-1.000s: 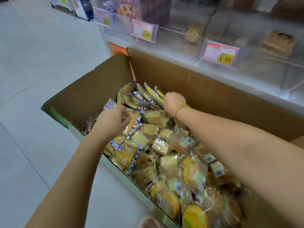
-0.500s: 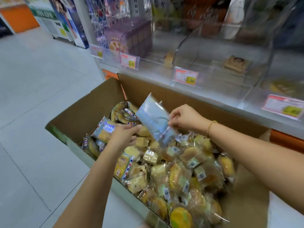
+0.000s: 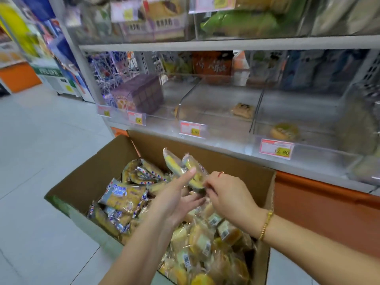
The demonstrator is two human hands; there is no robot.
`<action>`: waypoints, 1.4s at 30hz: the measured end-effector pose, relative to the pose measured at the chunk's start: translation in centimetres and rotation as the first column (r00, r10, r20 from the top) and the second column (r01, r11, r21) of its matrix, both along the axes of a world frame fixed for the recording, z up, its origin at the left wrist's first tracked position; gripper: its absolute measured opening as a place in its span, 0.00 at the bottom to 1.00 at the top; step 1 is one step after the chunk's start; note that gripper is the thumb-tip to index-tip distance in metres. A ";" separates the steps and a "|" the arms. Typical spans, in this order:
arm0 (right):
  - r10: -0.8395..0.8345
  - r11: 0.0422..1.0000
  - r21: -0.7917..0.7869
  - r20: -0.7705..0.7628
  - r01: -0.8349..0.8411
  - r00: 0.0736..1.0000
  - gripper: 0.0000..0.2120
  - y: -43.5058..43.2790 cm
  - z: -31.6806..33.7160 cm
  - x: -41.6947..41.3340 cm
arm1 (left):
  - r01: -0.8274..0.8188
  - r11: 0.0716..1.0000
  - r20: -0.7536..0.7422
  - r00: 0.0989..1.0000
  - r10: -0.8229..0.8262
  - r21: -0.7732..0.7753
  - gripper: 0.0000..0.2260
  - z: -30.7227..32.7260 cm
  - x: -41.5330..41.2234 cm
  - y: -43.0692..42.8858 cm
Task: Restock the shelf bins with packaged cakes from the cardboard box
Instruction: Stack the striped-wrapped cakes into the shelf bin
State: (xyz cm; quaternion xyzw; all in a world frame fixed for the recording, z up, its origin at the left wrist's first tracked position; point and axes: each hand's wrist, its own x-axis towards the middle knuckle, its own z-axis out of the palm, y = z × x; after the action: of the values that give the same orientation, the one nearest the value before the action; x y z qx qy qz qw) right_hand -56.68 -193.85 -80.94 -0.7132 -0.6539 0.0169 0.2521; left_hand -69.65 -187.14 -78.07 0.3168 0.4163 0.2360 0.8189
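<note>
Above the cardboard box (image 3: 96,177), two cake packs (image 3: 178,164) are now lifted clear, pinched in the right hand (image 3: 228,199) and steadied by the flat, open left hand (image 3: 174,200), ready for the shelf bins (image 3: 218,122).

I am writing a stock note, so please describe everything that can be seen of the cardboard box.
The cardboard box is plain brown corrugated board, with a greenish print on its near left outer edge. It is open on top and stands upright on the pale tiled floor, directly in front of the shelf, below the clear bins. It is filled high with packaged cakes in clear wrappers. Its walls look undamaged.
</note>
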 end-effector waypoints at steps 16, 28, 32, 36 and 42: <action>0.198 0.979 0.095 -0.249 -0.179 0.948 0.20 -2.3 4.3 4.5 | -0.153 0.961 0.051 0.988 0.146 0.232 0.15 -0.6 2.1 -0.6; -0.237 0.942 -0.255 -0.966 -0.218 0.104 0.38 -3.7 5.8 14.3 | 0.159 0.952 0.053 0.983 -0.178 0.263 0.06 -0.2 3.1 -1.4; -0.209 0.969 -0.208 -0.978 -0.133 0.010 0.35 -5.2 7.8 16.3 | 0.210 0.938 0.021 0.974 -0.224 0.276 0.09 0.2 4.0 -1.6; -0.225 0.973 -0.225 -0.974 -0.053 0.004 0.19 -5.7 8.3 15.1 | 0.241 0.925 0.052 0.962 -0.267 0.296 0.14 1.5 6.0 -2.8; -0.188 0.982 -0.164 -0.916 0.097 0.356 0.16 -7.6 8.8 14.5 | 0.253 0.928 0.132 0.946 -0.297 0.273 0.18 4.4 10.5 -5.3</action>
State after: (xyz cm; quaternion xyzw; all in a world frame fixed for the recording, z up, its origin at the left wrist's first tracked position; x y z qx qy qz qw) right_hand -42.14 -201.50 -72.13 -0.6439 -0.3337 0.4186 0.5467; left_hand -59.15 -192.47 -73.70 0.4526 0.2624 0.1957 0.8294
